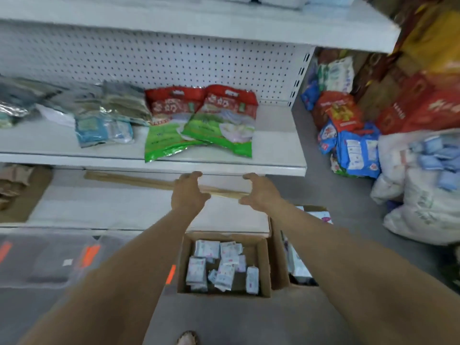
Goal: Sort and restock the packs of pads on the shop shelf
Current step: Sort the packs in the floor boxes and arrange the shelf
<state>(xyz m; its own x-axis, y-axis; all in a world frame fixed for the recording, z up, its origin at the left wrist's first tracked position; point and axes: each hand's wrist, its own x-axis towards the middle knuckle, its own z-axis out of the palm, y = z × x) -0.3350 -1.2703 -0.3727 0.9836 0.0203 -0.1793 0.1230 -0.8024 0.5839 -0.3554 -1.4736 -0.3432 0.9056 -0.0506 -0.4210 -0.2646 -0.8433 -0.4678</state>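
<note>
Empty, loosely curved left hand [189,192] and right hand [258,192] face inward; red-and-green packs [219,120] lie just beyond, lengthwise near-to-far.

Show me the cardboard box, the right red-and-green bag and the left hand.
cardboard box [264,270]: head view, on its right wall.
right red-and-green bag [221,120]: head view, on its middle.
left hand [189,192]: head view, on its back.

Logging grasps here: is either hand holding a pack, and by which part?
Nothing is held. The left hand and right hand hover empty in front of the shelf edge, fingers loosely curved.
</note>
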